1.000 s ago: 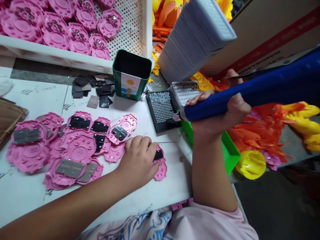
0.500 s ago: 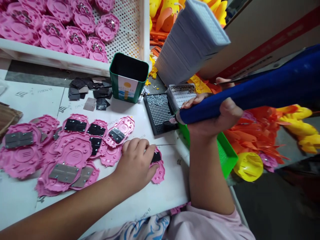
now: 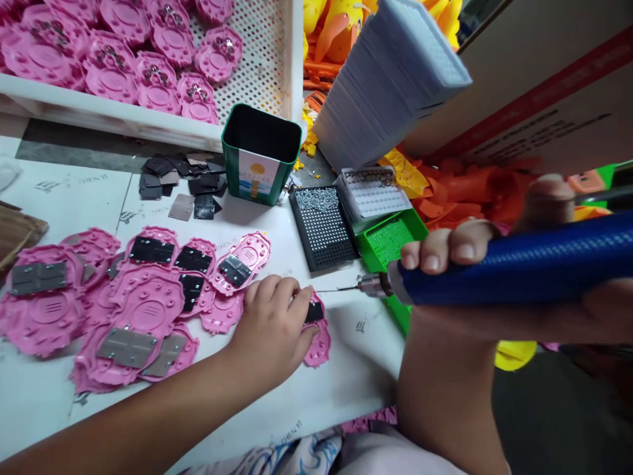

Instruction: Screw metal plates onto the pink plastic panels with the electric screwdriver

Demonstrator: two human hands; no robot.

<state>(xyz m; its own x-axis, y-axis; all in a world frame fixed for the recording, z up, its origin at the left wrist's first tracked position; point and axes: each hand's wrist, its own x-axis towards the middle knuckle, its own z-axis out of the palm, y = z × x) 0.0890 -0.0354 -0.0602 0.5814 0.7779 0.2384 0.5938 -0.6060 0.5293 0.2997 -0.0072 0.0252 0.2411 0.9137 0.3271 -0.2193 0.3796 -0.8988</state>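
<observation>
L hand (image 3: 271, 326) pins scalloped pink plastic plate (image 3: 317, 343) nr black perforated tray (image 3: 324, 231), R hand (image 3: 524, 322) clasps blue cylindrical driver (image 3: 524, 260); plate prob light, stiff, best held @ rim.

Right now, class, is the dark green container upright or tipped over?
Upright: the container stands on its base on the white table, its open mouth facing up.

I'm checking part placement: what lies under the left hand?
A pink casing, part of a black plate on it, shows at the right edge; the left hand covers the rest.
</observation>
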